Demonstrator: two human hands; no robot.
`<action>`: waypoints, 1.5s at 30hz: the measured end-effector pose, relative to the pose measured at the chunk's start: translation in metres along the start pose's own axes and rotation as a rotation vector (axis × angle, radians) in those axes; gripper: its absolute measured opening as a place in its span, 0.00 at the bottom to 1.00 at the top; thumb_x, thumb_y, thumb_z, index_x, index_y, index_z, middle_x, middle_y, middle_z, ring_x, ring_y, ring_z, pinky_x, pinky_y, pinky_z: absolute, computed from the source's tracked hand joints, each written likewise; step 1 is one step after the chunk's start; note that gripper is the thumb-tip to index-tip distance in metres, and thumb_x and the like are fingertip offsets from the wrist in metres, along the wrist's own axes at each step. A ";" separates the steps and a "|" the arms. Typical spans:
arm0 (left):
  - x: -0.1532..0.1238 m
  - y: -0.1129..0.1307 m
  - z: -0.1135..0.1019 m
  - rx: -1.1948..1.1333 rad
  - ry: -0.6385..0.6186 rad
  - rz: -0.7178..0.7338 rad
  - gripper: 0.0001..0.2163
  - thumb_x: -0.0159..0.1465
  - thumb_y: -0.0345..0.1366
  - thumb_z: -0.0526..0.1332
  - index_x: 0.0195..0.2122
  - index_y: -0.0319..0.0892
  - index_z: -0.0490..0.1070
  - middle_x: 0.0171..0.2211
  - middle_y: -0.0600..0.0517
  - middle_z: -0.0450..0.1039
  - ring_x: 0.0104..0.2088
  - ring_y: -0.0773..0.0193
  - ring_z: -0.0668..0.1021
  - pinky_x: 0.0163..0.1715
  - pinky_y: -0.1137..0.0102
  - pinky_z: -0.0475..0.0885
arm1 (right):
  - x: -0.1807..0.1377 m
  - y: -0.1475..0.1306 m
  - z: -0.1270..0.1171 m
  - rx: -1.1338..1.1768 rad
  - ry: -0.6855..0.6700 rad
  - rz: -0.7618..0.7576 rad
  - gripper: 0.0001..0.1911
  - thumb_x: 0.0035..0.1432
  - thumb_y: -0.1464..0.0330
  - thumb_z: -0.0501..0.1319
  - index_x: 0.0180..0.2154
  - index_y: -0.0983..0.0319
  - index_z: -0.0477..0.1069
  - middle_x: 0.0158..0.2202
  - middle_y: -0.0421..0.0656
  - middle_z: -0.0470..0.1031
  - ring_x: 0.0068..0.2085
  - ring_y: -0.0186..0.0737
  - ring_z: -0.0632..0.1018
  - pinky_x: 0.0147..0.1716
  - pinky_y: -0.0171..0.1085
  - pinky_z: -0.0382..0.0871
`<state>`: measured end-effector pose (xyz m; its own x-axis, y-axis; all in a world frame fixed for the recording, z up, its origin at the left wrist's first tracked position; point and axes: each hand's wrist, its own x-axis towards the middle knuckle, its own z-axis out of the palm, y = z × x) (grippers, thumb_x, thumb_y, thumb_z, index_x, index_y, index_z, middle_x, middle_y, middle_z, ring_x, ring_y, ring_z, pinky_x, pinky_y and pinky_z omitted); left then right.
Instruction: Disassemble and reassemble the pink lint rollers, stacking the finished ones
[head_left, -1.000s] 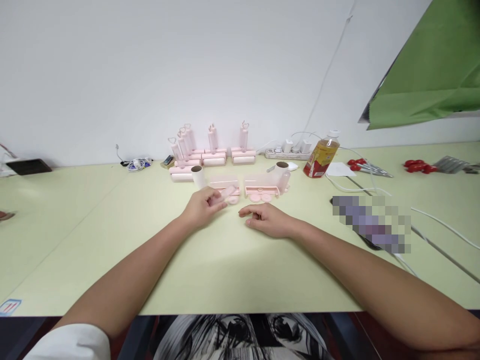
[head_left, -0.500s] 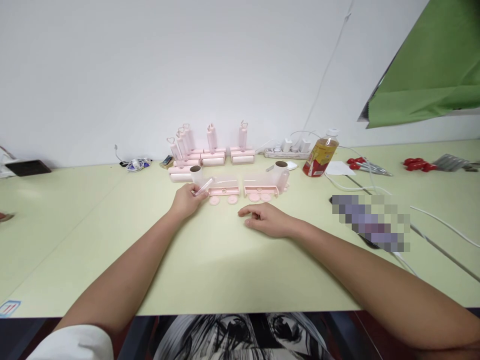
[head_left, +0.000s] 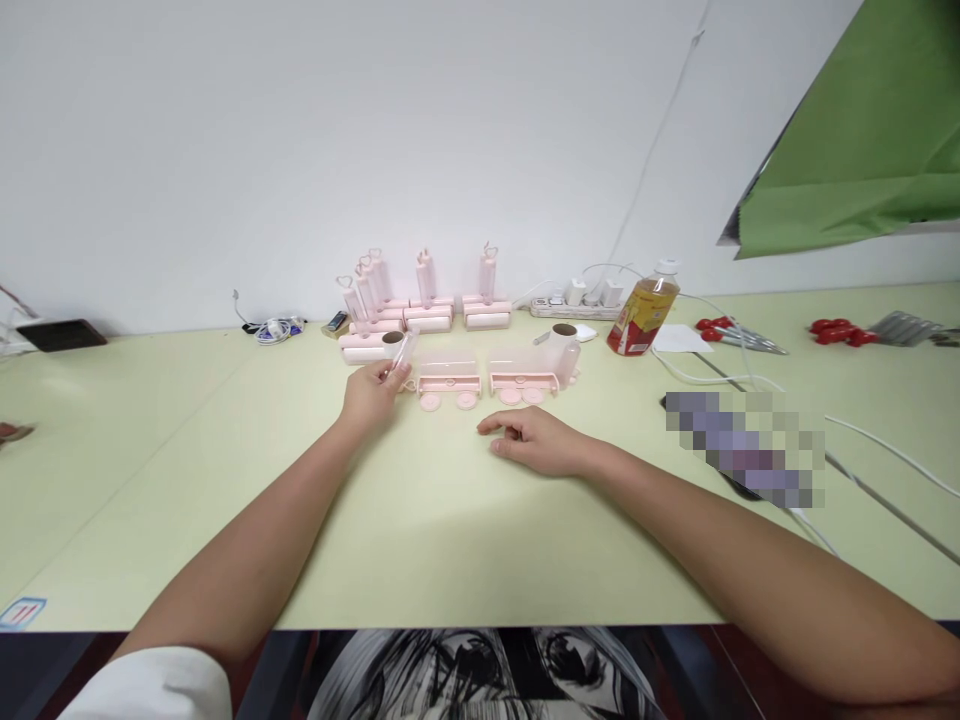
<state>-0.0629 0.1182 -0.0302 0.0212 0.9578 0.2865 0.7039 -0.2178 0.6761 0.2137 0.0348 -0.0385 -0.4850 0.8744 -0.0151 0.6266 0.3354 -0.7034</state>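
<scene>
My left hand (head_left: pixel 370 394) is closed around a clear, pinkish lint roller handle (head_left: pixel 406 348), which tilts up and to the right. Beside it stands a white paper roll (head_left: pixel 394 340) with a brown core, partly hidden. My right hand (head_left: pixel 538 440) rests on the table with fingers loosely bent and apart, holding nothing. Just beyond the hands lie two pink roller frames (head_left: pixel 450 384) with clear covers (head_left: pixel 448 365) behind them. Several flat pink discs (head_left: pixel 466 401) lie in front of the frames. A second paper roll (head_left: pixel 563 345) and another clear handle (head_left: pixel 570 364) stand at the right.
Several pink lint rollers (head_left: pixel 427 318) with upright handles line the wall. A power strip (head_left: pixel 570 306), a drink bottle (head_left: pixel 642 314), red-handled tools (head_left: pixel 739 334) and a blurred phone (head_left: pixel 739 450) with cables are on the right. Coiled white cable (head_left: pixel 274 330) lies at the left.
The handle in my left hand has turned from a low slant to a steeper, more upright tilt. My right hand has stayed in place.
</scene>
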 end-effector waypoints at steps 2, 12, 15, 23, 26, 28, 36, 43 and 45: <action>0.000 0.001 -0.002 0.008 0.015 -0.034 0.17 0.61 0.51 0.55 0.31 0.42 0.73 0.21 0.55 0.66 0.25 0.65 0.68 0.27 0.72 0.59 | 0.000 0.000 0.000 -0.005 0.001 0.000 0.19 0.59 0.65 0.59 0.52 0.60 0.73 0.38 0.45 0.77 0.35 0.39 0.75 0.37 0.38 0.67; 0.000 -0.004 -0.005 0.221 -0.154 -0.073 0.17 0.53 0.53 0.64 0.26 0.43 0.68 0.27 0.50 0.74 0.28 0.60 0.74 0.24 0.70 0.59 | 0.000 0.000 0.000 0.007 0.013 -0.026 0.19 0.59 0.66 0.59 0.52 0.60 0.73 0.38 0.44 0.78 0.35 0.39 0.75 0.36 0.39 0.67; 0.000 -0.004 0.000 0.234 -0.196 -0.093 0.19 0.50 0.55 0.65 0.26 0.43 0.67 0.27 0.50 0.75 0.28 0.59 0.75 0.24 0.70 0.59 | 0.001 0.001 0.001 -0.008 0.009 -0.023 0.19 0.59 0.65 0.59 0.52 0.60 0.73 0.38 0.45 0.77 0.36 0.39 0.75 0.36 0.39 0.67; -0.004 0.009 -0.029 0.418 -0.325 -0.167 0.23 0.46 0.59 0.66 0.22 0.44 0.65 0.24 0.48 0.71 0.25 0.56 0.73 0.23 0.68 0.57 | 0.000 -0.001 0.000 -0.017 -0.005 0.007 0.19 0.60 0.65 0.58 0.52 0.60 0.73 0.35 0.44 0.76 0.34 0.38 0.74 0.35 0.38 0.67; -0.019 0.021 -0.032 0.310 -0.518 -0.101 0.23 0.51 0.60 0.62 0.21 0.44 0.61 0.21 0.51 0.65 0.21 0.61 0.69 0.22 0.68 0.55 | 0.001 -0.002 0.000 -0.007 -0.002 0.001 0.19 0.59 0.65 0.59 0.52 0.61 0.73 0.39 0.45 0.77 0.36 0.39 0.74 0.37 0.38 0.67; -0.033 0.031 -0.021 0.141 -0.651 0.032 0.21 0.56 0.58 0.59 0.22 0.44 0.60 0.20 0.54 0.62 0.21 0.64 0.66 0.22 0.69 0.55 | 0.001 -0.002 0.001 0.004 0.000 -0.004 0.20 0.59 0.66 0.59 0.52 0.62 0.73 0.40 0.45 0.77 0.36 0.38 0.74 0.38 0.38 0.67; -0.056 0.046 0.022 0.247 -0.613 0.331 0.14 0.61 0.48 0.57 0.26 0.43 0.64 0.24 0.55 0.69 0.25 0.65 0.69 0.24 0.70 0.57 | 0.002 -0.004 0.000 0.016 0.006 -0.003 0.20 0.58 0.67 0.59 0.52 0.63 0.73 0.36 0.44 0.76 0.34 0.37 0.73 0.35 0.36 0.65; -0.050 0.035 0.019 0.143 -0.609 0.301 0.14 0.61 0.49 0.57 0.29 0.43 0.68 0.27 0.55 0.71 0.27 0.65 0.71 0.26 0.71 0.60 | 0.002 -0.001 0.001 0.012 0.001 -0.003 0.19 0.59 0.66 0.58 0.52 0.62 0.73 0.38 0.44 0.77 0.34 0.38 0.73 0.37 0.38 0.66; -0.050 0.035 0.021 0.150 -0.607 0.304 0.13 0.61 0.49 0.57 0.30 0.44 0.69 0.27 0.55 0.71 0.28 0.65 0.71 0.26 0.71 0.60 | 0.003 0.000 0.001 0.010 0.004 -0.004 0.19 0.59 0.66 0.58 0.52 0.62 0.73 0.38 0.44 0.77 0.35 0.38 0.73 0.37 0.38 0.66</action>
<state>-0.0248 0.0664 -0.0350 0.5953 0.8034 -0.0116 0.6935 -0.5064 0.5124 0.2119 0.0367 -0.0395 -0.4851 0.8744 -0.0099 0.6184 0.3351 -0.7108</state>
